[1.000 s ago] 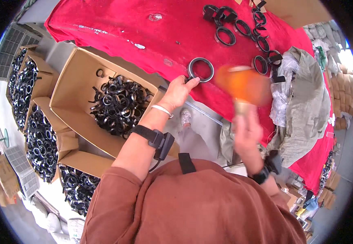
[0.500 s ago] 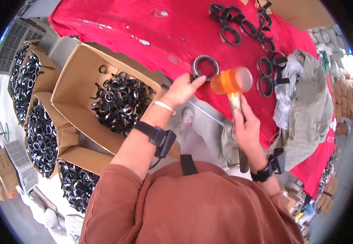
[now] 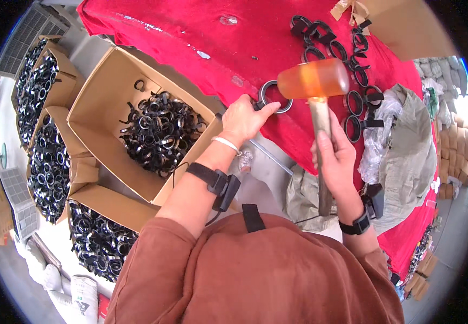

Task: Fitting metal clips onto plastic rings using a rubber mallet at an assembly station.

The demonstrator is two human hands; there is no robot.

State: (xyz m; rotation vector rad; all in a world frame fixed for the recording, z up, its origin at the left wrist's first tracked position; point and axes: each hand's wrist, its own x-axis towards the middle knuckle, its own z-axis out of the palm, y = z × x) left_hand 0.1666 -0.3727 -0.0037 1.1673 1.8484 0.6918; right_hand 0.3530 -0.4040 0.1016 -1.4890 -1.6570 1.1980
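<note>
My left hand (image 3: 246, 120) is closed on the black tab of a dark ring clamp (image 3: 285, 109), which lies near the edge of the red cloth. Its thumb points along the ring's near side. Wrapped round the wooden handle of a mallet (image 3: 314, 80), my right hand (image 3: 335, 156) holds it upright. The mallet's amber, translucent head is just right of the ring, partly in front of it and apparently above the cloth. Motion blurs the head slightly.
Several similar rings (image 3: 354, 102) lie on the red cloth (image 3: 191, 21) at the far right, beside clear plastic and a grey-green sack (image 3: 407, 156). A cardboard box (image 3: 96, 102) with a heap of rings stands left, and more filled boxes (image 3: 50, 173) line the far left.
The mallet head has risen away from the ring and looks larger. My right hand has lifted with it. My left hand still holds the ring by its tab; the whole view has shifted slightly.
</note>
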